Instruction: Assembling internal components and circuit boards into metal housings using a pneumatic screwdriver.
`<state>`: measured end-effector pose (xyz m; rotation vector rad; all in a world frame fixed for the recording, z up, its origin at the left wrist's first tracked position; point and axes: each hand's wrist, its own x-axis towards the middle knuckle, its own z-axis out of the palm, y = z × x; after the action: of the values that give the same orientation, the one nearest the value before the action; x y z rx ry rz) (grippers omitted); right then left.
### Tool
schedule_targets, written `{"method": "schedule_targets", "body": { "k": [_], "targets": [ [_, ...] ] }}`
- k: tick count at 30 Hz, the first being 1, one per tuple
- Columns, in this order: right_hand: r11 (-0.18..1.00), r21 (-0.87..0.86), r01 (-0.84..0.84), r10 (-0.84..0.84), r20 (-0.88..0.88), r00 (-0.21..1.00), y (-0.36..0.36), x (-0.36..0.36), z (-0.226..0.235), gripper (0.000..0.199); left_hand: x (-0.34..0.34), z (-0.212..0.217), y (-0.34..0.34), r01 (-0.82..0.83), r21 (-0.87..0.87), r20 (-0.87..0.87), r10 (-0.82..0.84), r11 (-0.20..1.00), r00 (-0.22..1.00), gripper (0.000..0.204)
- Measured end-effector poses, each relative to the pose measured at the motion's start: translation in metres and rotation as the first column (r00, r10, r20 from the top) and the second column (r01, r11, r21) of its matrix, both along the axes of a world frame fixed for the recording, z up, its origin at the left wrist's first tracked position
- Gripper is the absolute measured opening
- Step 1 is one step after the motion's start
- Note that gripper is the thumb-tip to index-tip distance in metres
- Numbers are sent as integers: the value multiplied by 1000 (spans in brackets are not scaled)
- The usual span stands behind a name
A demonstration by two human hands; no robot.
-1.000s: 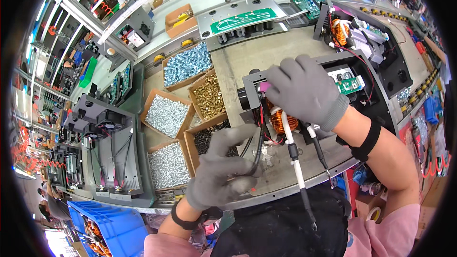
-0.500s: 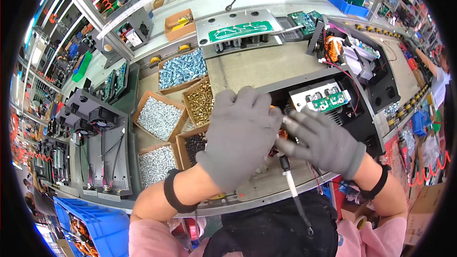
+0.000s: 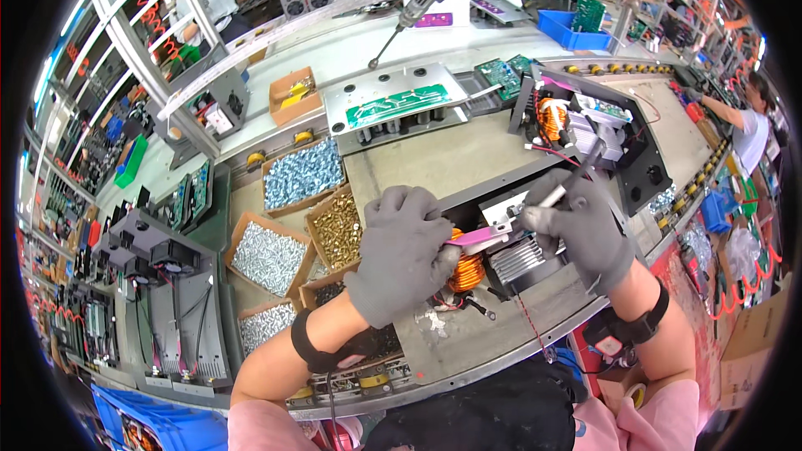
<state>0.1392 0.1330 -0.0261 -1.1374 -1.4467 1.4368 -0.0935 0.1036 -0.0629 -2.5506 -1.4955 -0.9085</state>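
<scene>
Compared with half a second earlier, the left hand (image 3: pixel 407 252) is now closed on a pink strip (image 3: pixel 482 236) over the copper coil (image 3: pixel 467 269) on the desk (image 3: pixel 434 163). A pen-like tool (image 3: pixel 561 186) is gripped in the right hand (image 3: pixel 582 230), now raised higher.

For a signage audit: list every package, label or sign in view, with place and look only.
Purple rectangular sign card: far bench edge, top centre.
Open brown cardboard box of silver screws: left of the gloved left hand.
Blue plastic bin: upper right.
Pink strip label: between both gloved hands.
</scene>
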Motion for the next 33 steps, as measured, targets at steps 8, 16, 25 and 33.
{"method": "schedule_targets", "body": {
  "k": [8, 16, 25, 33],
  "targets": [
    [844, 520, -132, -129, 436, 891, 58, -46, 6, 18, 14, 5, -3, 139, 23, -269, -128, 990, 955, 17],
    [790, 443, -424, -60, 743, 666, 48, 54, 97, 47, -9, 83, -19, 265, -166, -121, -286, 950, 950, 31],
    [684, 375, -626, -435, 898, 62, 217, 132, 20, 29, 26, 153, 159, 91, -320, -65, -118, 943, 991, 31],
    [490, 335, -805, -571, 821, -7, 282, 104, -16, 21, 137, 63, 267, -92, -302, -493, -73, 949, 867, 34]
  ]
}}
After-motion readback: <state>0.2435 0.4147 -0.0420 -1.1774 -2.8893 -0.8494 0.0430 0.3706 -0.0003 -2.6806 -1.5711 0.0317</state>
